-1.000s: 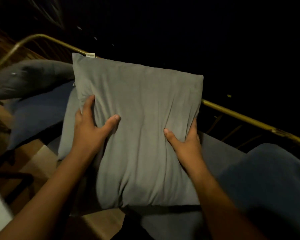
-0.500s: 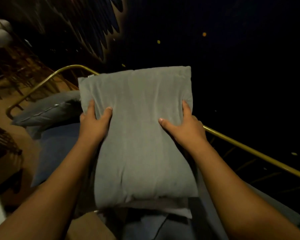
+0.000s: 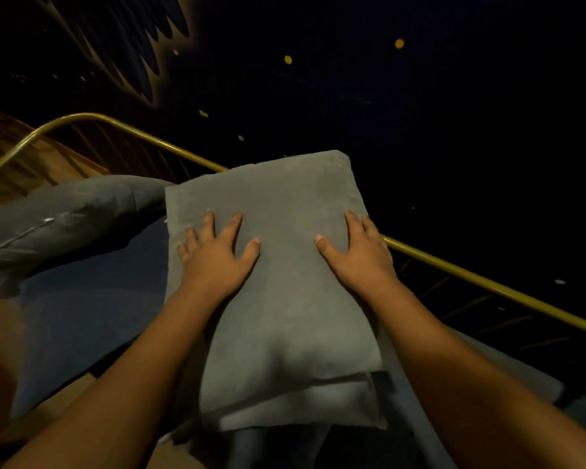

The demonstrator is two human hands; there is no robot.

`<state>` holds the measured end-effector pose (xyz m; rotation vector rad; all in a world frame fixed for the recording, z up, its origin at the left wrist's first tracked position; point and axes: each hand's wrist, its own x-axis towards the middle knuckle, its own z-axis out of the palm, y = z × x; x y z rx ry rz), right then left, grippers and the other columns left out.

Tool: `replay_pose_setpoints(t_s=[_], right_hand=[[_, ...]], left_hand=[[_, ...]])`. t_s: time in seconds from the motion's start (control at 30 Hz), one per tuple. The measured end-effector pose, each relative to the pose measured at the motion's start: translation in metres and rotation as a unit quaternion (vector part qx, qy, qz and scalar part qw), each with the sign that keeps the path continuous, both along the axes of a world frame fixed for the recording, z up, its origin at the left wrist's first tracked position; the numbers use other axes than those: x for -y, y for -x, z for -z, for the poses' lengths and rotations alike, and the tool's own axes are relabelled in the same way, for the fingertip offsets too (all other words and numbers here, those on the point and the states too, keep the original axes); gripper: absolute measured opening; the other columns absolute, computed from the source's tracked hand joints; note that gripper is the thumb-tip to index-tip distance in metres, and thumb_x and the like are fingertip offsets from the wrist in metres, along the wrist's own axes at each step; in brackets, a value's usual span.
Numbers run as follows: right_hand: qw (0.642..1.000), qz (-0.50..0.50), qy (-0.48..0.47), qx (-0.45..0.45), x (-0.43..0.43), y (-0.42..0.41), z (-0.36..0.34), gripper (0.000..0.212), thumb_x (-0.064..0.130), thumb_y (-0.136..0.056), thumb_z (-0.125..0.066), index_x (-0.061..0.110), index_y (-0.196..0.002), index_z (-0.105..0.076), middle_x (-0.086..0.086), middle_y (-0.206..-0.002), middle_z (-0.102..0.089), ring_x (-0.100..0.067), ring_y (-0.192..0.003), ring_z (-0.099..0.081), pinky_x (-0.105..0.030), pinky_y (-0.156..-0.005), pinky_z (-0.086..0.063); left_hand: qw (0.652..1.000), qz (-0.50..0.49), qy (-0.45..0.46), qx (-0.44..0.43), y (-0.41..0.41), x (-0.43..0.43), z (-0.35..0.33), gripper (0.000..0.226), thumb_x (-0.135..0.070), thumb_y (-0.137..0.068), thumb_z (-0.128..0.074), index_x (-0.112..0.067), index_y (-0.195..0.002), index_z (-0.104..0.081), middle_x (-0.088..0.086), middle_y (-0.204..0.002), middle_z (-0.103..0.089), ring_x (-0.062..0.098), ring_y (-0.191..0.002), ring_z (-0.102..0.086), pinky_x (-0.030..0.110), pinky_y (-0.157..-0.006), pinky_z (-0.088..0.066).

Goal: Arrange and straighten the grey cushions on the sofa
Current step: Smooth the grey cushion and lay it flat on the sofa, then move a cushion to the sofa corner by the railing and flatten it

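Against the sofa's brass rail (image 3: 471, 277), the grey cushion (image 3: 285, 299) stands propped, long axis running 6 to 12 o'clock. Both grips are open: left hand (image 3: 217, 255) and right hand (image 3: 356, 252) press flat on it. Its lower edge overlaps what may be a second cushion (image 3: 301, 407); dim light hides any label. Another cushion (image 3: 65, 214) lies at 9 o'clock.

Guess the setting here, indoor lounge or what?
Likely a dim living room or lounge: a sofa with a gold metal rail, grey cushions on its blue seat, and a dark painted wall behind.
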<state>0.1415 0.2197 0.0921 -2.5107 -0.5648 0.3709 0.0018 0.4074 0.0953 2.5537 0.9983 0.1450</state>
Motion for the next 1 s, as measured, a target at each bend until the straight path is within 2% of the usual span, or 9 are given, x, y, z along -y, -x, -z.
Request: replay_pose_setpoints(t_s=[0.2, 0.3, 0.43, 0.53, 0.6, 0.8, 0.9, 1.0], right_hand=[[0.998, -0.001, -0.029, 0.056, 0.046, 0.019, -0.019, 0.077, 0.065, -0.077, -0.051, 0.028, -0.142, -0.032, -0.006, -0.145, -0.039, -0.03, -0.131, -0.037, -0.046, -0.108, -0.031], [0.996, 0.014, -0.023, 0.089, 0.089, 0.036, -0.025, 0.066, 0.058, -0.079, -0.055, 0.03, -0.137, -0.039, -0.005, -0.135, -0.048, -0.031, -0.124, -0.042, -0.045, -0.103, -0.033], [0.994, 0.057, -0.027, 0.088, 0.17, 0.064, -0.023, 0.052, 0.049, -0.082, -0.057, 0.027, -0.128, -0.052, -0.003, -0.126, -0.055, -0.028, -0.118, -0.047, -0.041, -0.099, -0.037], [0.992, 0.104, -0.009, 0.077, 0.24, 0.081, -0.018, 0.047, 0.047, -0.082, -0.059, 0.025, -0.123, -0.056, -0.003, -0.122, -0.058, -0.026, -0.114, -0.051, -0.04, -0.099, -0.038], [0.987, 0.146, 0.001, 0.062, 0.293, 0.092, -0.012, 0.045, 0.044, -0.082, -0.061, 0.022, -0.121, -0.059, -0.005, -0.12, -0.06, -0.028, -0.112, -0.054, -0.04, -0.098, -0.039], [0.948, 0.317, 0.015, 0.026, 0.453, 0.126, 0.012, 0.035, 0.032, -0.079, -0.068, 0.013, -0.11, -0.065, -0.013, -0.114, -0.064, -0.034, -0.107, -0.058, -0.043, -0.095, -0.043], [0.926, 0.377, 0.03, -0.007, 0.523, 0.136, 0.028, 0.041, 0.033, -0.08, -0.066, 0.014, -0.116, -0.061, -0.013, -0.121, -0.059, -0.034, -0.116, -0.052, -0.042, -0.101, -0.039], [0.903, 0.421, 0.082, 0.005, 0.582, 0.142, 0.044, 0.057, 0.041, -0.081, -0.06, 0.022, -0.133, -0.045, -0.011, -0.145, -0.037, -0.03, -0.136, -0.026, -0.04, -0.112, -0.017]], left_hand=[[0.993, 0.109, -0.014, 0.03, -0.009, 0.051, -0.026, 0.048, -0.048, -0.085, -0.05, -0.031, -0.129, -0.046, 0.01, -0.15, -0.032, 0.04, -0.14, -0.017, 0.058, -0.113, -0.01], [0.98, 0.192, 0.011, 0.053, -0.01, 0.099, -0.036, 0.043, -0.041, -0.086, -0.053, -0.027, -0.127, -0.05, 0.01, -0.146, -0.036, 0.036, -0.138, -0.024, 0.055, -0.113, -0.015], [0.957, 0.28, 0.027, 0.067, -0.007, 0.18, -0.036, 0.042, -0.04, -0.086, -0.052, -0.025, -0.125, -0.054, 0.007, -0.14, -0.043, 0.03, -0.131, -0.035, 0.05, -0.111, -0.023], [0.934, 0.349, 0.045, 0.061, -0.009, 0.248, -0.025, 0.046, -0.044, -0.084, -0.047, -0.021, -0.122, -0.056, 0.007, -0.132, -0.051, 0.028, -0.123, -0.045, 0.047, -0.107, -0.032], [0.913, 0.4, 0.067, 0.033, -0.014, 0.295, -0.013, 0.044, -0.041, -0.085, -0.05, -0.018, -0.122, -0.055, 0.007, -0.129, -0.053, 0.027, -0.119, -0.049, 0.042, -0.103, -0.036], [0.849, 0.499, 0.17, -0.039, -0.033, 0.437, 0.029, 0.042, -0.035, -0.088, -0.055, -0.017, -0.126, -0.051, 0.005, -0.131, -0.051, 0.022, -0.122, -0.048, 0.027, -0.103, -0.034], [0.824, 0.512, 0.226, -0.085, -0.046, 0.507, 0.052, 0.042, -0.031, -0.089, -0.056, -0.015, -0.128, -0.051, 0.007, -0.134, -0.049, 0.022, -0.123, -0.047, 0.021, -0.098, -0.032], [0.809, 0.501, 0.284, -0.117, -0.06, 0.571, 0.082, 0.043, -0.026, -0.088, -0.058, -0.013, -0.128, -0.051, 0.01, -0.134, -0.05, 0.023, -0.124, -0.047, 0.016, -0.094, -0.029]])
